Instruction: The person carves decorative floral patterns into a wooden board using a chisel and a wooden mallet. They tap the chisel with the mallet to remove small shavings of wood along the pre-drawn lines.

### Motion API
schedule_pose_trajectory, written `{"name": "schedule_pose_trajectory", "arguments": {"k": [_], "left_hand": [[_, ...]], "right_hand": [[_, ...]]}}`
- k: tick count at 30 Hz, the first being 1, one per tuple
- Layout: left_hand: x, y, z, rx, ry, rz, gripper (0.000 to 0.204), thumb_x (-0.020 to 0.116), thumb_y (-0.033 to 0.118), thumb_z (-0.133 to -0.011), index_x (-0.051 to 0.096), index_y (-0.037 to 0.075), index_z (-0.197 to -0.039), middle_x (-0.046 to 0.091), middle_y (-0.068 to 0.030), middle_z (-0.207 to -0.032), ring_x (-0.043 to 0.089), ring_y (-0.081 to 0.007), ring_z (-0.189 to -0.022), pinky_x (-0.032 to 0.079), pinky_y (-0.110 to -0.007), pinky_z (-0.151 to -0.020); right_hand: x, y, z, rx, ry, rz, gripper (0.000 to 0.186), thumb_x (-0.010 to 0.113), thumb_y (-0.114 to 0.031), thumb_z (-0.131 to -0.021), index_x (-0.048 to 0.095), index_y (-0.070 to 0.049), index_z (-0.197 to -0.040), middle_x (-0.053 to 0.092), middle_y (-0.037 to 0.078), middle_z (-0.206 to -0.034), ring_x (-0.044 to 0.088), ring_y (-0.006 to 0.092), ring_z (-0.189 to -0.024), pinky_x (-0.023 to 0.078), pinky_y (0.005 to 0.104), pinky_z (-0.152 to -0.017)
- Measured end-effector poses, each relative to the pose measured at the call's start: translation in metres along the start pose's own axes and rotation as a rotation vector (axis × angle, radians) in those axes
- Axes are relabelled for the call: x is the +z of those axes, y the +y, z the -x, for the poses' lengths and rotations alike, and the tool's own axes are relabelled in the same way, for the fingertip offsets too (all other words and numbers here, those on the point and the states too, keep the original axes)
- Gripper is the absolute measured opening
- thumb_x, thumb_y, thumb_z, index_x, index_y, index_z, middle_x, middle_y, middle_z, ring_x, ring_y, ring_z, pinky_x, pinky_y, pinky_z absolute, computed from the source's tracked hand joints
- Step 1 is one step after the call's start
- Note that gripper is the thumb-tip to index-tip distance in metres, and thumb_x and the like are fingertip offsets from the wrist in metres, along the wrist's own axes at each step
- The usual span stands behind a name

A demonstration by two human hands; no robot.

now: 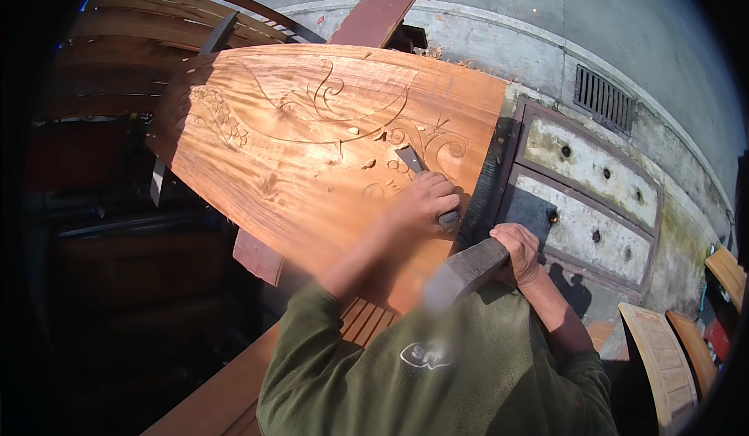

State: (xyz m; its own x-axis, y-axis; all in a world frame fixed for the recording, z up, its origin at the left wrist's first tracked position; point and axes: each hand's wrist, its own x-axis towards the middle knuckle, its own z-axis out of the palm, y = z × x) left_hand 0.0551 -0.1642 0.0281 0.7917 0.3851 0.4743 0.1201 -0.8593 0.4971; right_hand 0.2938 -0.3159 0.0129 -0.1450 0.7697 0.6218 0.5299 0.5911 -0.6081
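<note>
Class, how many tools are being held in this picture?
2: a chisel in the left hand, at the carved board; a blocky, mallet-like tool in the right hand.

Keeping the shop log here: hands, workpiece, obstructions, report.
Left hand gripping chisel. Right hand holding blocky mallet. Carved wooden panel under chisel. Loose wood chips near blade.
</note>
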Motion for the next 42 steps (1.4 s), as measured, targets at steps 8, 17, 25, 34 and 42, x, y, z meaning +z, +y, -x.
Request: {"name": "schedule_pose_trajectory", "arguments": {"k": [8, 17, 25, 34, 42], "left_hand": [[-0.002, -0.011, 0.0, -0.024, -0.012, -0.03, 0.031, 0.084, 0.02, -0.069, 0.063, 0.01, -0.09, 0.053, -0.0093, -0.081, 0.062, -0.0294, -0.079, 0.048, -0.042, -0.067], [-0.003, 0.015, -0.015, -0.029, 0.346, -0.188, 0.025, 0.084, 0.002, -0.074, 0.061, 0.008, -0.082, 0.055, -0.0055, -0.069, 0.061, -0.0252, -0.063, 0.05, -0.037, -0.059], [0.008, -0.009, 0.001, 0.201, -0.084, -0.112, 0.036, 0.083, 0.026, -0.071, 0.052, 0.011, -0.083, 0.052, -0.0053, -0.079, 0.06, -0.0249, -0.073, 0.049, -0.038, -0.063], [-0.011, -0.024, 0.005, 0.198, -0.038, 0.13, 0.032, 0.085, 0.023, -0.075, 0.056, 0.01, -0.078, 0.056, -0.008, -0.079, 0.061, -0.028, -0.069, 0.048, -0.04, -0.06], [-0.015, -0.05, 0.02, 0.293, -0.083, -0.001, 0.031, 0.087, 0.021, -0.075, 0.059, 0.009, -0.078, 0.056, -0.0053, -0.076, 0.06, -0.0264, -0.067, 0.048, -0.04, -0.059]], "right_hand": [[0.004, 0.011, -0.011, 0.056, -0.002, 0.044, 0.058, 0.087, -0.023, -0.08, 0.058, -0.006, -0.127, 0.072, 0.013, -0.098, 0.074, 0.0353, -0.086, 0.061, 0.043, -0.077], [0.002, -0.006, -0.022, 0.132, 0.024, 0.096, 0.062, 0.09, -0.021, -0.075, 0.057, -0.004, -0.125, 0.074, 0.015, -0.104, 0.075, 0.0347, -0.086, 0.062, 0.044, -0.076], [-0.008, -0.017, -0.014, 0.125, 0.012, 0.08, 0.061, 0.088, -0.017, -0.074, 0.057, -0.004, -0.125, 0.074, 0.015, -0.101, 0.075, 0.0343, -0.083, 0.062, 0.0431, -0.074], [-0.007, -0.032, -0.026, 0.051, 0.023, 0.019, 0.062, 0.088, -0.015, -0.072, 0.057, -0.006, -0.125, 0.07, 0.013, -0.097, 0.073, 0.0309, -0.081, 0.062, 0.0409, -0.072], [0.023, -0.011, -0.038, 0.083, -0.165, 0.262, 0.052, 0.084, -0.021, -0.078, 0.062, -0.005, -0.122, 0.069, 0.012, -0.099, 0.073, 0.0313, -0.082, 0.061, 0.0415, -0.072]]}}
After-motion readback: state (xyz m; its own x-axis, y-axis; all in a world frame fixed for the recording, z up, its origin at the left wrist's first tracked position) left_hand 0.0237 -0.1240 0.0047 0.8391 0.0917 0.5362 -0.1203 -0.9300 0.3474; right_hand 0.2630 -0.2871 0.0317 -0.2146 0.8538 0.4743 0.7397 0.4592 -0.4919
